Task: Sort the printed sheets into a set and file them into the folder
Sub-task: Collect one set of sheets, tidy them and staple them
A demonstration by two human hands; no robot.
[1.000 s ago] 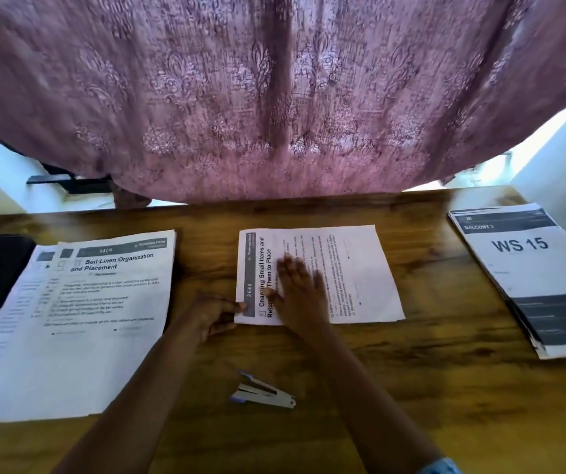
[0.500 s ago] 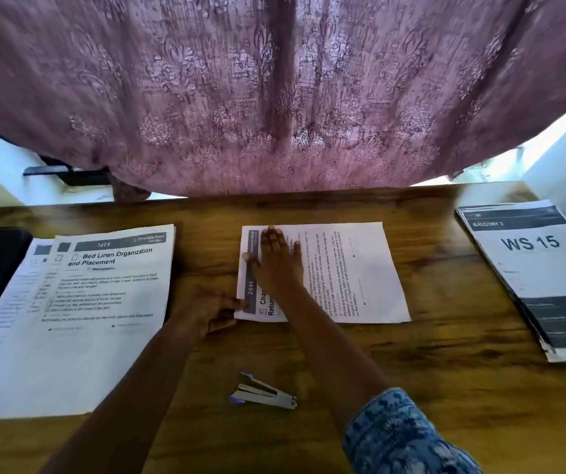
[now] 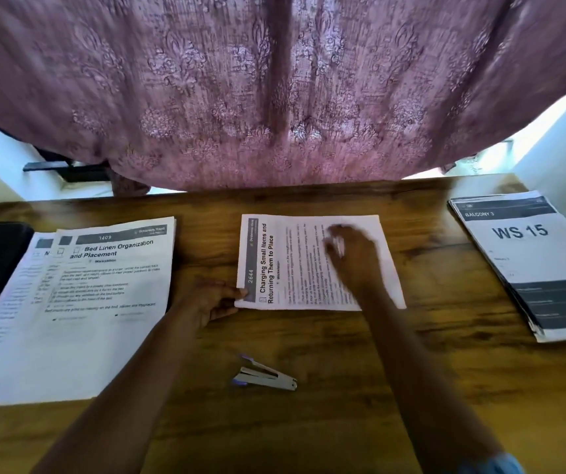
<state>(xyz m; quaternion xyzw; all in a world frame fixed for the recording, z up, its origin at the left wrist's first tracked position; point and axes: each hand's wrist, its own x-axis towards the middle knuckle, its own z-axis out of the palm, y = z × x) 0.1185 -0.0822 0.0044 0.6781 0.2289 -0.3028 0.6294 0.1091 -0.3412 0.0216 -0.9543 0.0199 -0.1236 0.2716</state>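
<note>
Two hands work the centre set (image 3: 285, 261), which lies sideways on the table (image 3: 309, 439). Left hand (image 3: 213, 302) pinches its near left corner; right hand (image 3: 350, 254) rests on top, fingers loose but blurred. Step in hand: squaring the sheets. Next move likely calls for the stapler (image 3: 266, 376).
</note>
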